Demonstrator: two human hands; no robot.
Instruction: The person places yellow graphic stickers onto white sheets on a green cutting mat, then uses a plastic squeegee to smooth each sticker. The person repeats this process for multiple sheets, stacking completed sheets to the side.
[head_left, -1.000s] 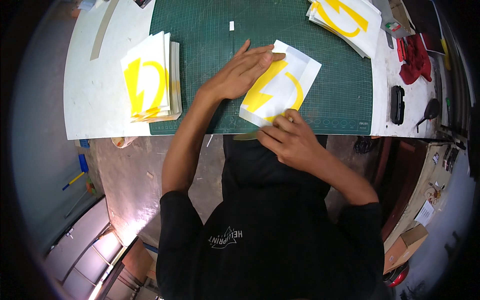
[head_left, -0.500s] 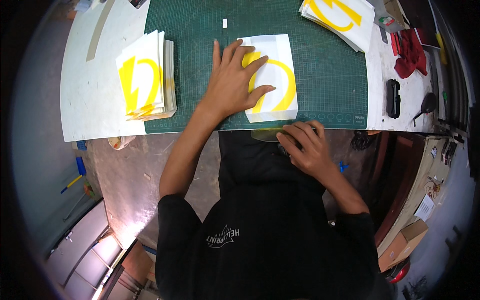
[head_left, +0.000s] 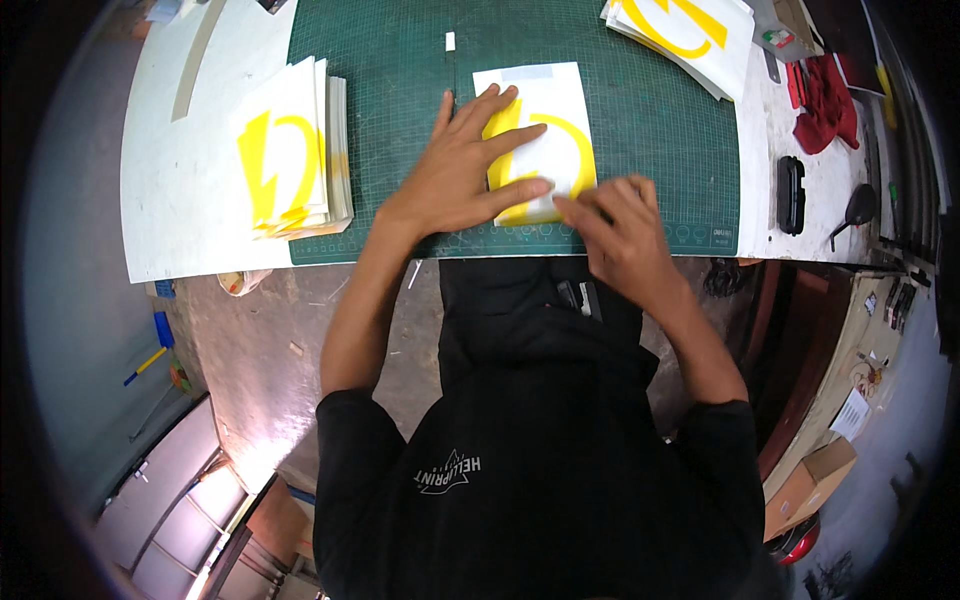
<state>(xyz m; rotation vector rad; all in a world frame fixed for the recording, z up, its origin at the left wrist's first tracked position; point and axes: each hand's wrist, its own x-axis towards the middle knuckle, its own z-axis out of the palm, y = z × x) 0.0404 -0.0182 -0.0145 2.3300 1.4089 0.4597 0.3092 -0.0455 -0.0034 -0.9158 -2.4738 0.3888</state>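
Observation:
A white sheet with a yellow printed shape lies on a green cutting mat. Across its upper left part my left hand is spread, fingers apart and pressing flat. My right hand touches the sheet's lower right corner, its fingers curled in and blurred by motion. Whatever may be between those fingertips is hidden. To the left stands a stack of similar white and yellow printed pieces. Another pile of them lies at the far right of the mat.
On the table's right side are a black case, a black round-headed tool and a red cloth. A small white piece lies on the mat. A long tan strip is at the far left. Thin offcuts litter the floor.
My right hand has risen from below the table edge to the sheet's corner. The translucent yellowish piece beside it is gone from view. The sheet's lower edge now sits farther from the table edge.

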